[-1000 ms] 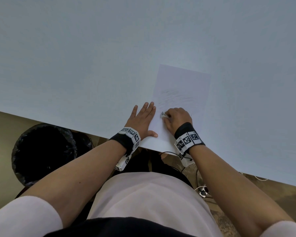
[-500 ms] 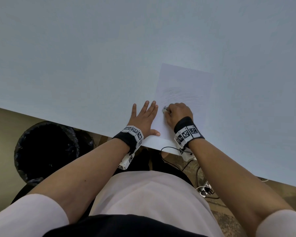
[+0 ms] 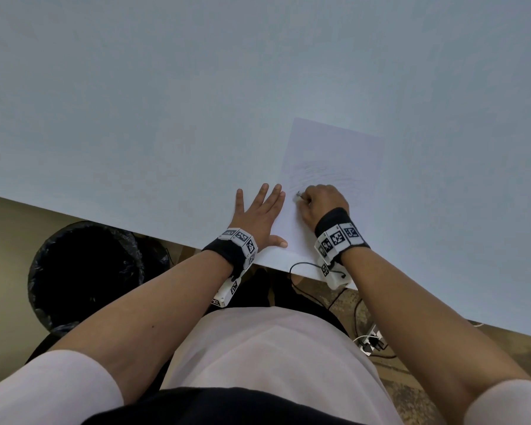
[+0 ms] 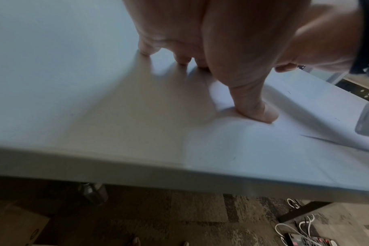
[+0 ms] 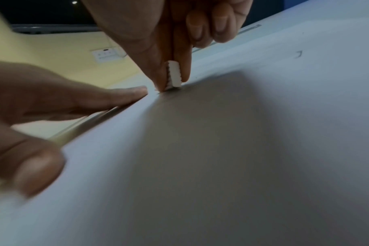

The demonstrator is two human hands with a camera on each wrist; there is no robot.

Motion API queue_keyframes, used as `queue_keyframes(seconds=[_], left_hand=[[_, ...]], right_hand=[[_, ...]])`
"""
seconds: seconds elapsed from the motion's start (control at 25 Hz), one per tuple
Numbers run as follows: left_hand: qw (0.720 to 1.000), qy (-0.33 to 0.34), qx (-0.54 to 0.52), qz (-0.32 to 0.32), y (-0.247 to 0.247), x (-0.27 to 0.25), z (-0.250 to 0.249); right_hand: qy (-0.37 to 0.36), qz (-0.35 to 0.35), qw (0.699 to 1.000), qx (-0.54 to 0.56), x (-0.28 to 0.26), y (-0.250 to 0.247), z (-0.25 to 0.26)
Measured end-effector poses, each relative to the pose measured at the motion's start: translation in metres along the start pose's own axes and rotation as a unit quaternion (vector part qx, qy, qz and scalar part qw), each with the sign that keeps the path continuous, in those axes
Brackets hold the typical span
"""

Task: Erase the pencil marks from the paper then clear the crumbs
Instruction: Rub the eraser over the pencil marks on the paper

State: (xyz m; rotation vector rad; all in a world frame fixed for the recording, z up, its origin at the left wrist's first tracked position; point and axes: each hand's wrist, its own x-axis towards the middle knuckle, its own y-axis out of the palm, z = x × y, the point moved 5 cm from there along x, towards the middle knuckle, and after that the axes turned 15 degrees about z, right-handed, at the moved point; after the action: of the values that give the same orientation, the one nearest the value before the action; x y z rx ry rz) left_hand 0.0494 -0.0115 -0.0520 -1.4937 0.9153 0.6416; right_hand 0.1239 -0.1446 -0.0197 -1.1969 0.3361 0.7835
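White paper (image 3: 334, 154) lies flat near the front edge of the pale table (image 3: 135, 102), faint pencil marks (image 3: 316, 173) across its middle; my left hand (image 3: 259, 214) lies spread and flat beside it, fingers on the table along the sheet's left edge, thumb pressing the near-left corner. My right hand (image 3: 322, 204) pinches a small white ridged eraser (image 5: 173, 74) between thumb and forefinger, its lower end touching the sheet at the left end of the marks. Black-lined bin (image 3: 83, 274) stands on the floor to my left, below the table edge, and cables with a power strip (image 3: 371, 342) lie on the carpet under my right arm; my right fist hides the paper just beneath it.
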Motion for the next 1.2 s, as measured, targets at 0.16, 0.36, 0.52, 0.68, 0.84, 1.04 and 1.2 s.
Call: queue_keyframes(seconds=[0.16,0.36,0.52,0.68,0.84,1.04,1.2], left_hand=[[1.000,0.003,-0.002,-0.002,0.001,0.001,0.001],[1.000,0.006,0.000,-0.002,0.002,0.002,0.002],[1.000,0.002,0.001,-0.001,0.001,0.001,0.001],[1.000,0.007,-0.006,0.001,0.001,0.001,0.001],[1.000,0.007,-0.006,0.003,0.001,0.002,0.001],[1.000,0.005,-0.011,0.005,0.001,0.000,0.002],[1.000,0.011,-0.013,0.003,-0.001,0.000,0.000]], right_hand=[[-0.010,0.019,1.000,0.006,-0.002,0.006,0.014],[-0.045,0.039,0.998,-0.017,-0.012,0.012,0.018],[0.022,0.004,1.000,0.018,0.011,-0.010,0.001],[-0.068,0.026,0.997,-0.005,-0.013,0.016,0.020],[-0.071,0.027,0.997,-0.034,-0.011,0.010,0.019],[0.039,-0.001,0.998,0.048,0.009,-0.011,-0.004],[-0.055,0.052,0.997,0.000,-0.015,0.023,0.027]])
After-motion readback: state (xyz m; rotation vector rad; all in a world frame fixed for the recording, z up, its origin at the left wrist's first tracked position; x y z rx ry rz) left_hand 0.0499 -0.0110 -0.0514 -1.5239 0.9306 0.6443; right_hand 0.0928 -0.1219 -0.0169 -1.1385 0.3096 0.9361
